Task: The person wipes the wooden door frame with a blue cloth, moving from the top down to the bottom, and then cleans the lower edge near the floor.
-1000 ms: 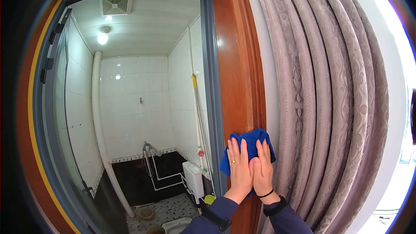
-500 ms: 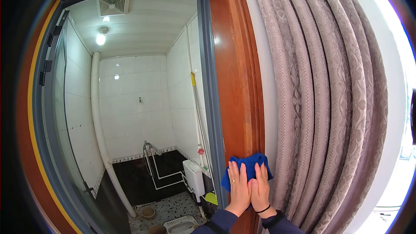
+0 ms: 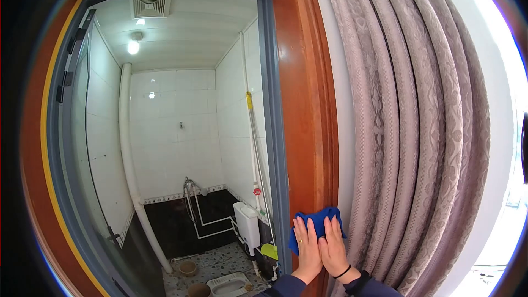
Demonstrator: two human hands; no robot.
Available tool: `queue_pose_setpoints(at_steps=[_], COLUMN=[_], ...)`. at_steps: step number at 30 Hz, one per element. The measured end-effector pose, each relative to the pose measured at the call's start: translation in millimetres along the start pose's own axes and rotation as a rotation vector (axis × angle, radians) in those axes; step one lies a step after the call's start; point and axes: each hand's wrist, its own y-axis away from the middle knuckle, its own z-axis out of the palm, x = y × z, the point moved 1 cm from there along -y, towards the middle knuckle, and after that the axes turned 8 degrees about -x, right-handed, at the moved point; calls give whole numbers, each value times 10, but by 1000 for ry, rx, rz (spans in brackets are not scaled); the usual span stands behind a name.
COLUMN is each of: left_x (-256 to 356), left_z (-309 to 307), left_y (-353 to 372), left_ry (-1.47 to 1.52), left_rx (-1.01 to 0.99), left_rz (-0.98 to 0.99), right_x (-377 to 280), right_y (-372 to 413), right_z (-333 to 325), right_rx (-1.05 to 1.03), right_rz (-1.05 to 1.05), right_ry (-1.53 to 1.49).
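Note:
A blue cloth (image 3: pixel 317 219) lies against the lower part of the reddish-brown wooden door frame (image 3: pixel 306 110). My left hand (image 3: pixel 307 248), with a ring on one finger, rests flat on the cloth, fingers stretched upward. Beside it, my right hand (image 3: pixel 333 248) presses flat on the cloth's right half, a dark band around its wrist. Both hands are open and their thumbs are close together. The cloth's lower middle is hidden under the palms.
Pinkish-grey patterned curtains (image 3: pixel 410 132) hang close on the right. Left of the wood runs a grey metal door frame (image 3: pixel 273 93). Through the doorway are a white cistern (image 3: pixel 247 224), a squat toilet (image 3: pixel 230 286), a yellow-topped pole (image 3: pixel 249 100) and a white pipe (image 3: pixel 126 132).
Both hands and the cloth sit slightly lower on the wooden frame than before. The whole view has shifted a little, with the doorway further right.

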Motion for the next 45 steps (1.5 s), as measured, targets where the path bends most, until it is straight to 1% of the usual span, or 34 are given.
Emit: queue_pose_setpoints(at_steps=[4, 12, 17, 22, 32, 39, 45], left_x=[64, 284, 367, 433, 394, 295, 219], left_z=[-109, -459, -617, -730, -707, -599, -505], left_y=[-325, -1259, -1747, -2088, -2025, -1731, -1451], left_ry=[-10, -70, -93, -96, -94, -82, -76], left_rx=[32, 116, 155, 178, 197, 173, 139], left_rz=[21, 106, 141, 153, 174, 179, 161], right_x=[-109, -360, -478, -574, -510, -391, -291], right_y=[-312, -1153, -1602, -1914, -1845, -1565, -1291], right_z=[-179, -617, -807, -923, -771, -575, -422], right_rx=[19, 111, 193, 235, 294, 309, 277], right_rz=[-64, -201, -253, -285, -281, -259, -206], right_ry=[44, 82, 108, 69, -36, -31, -9])
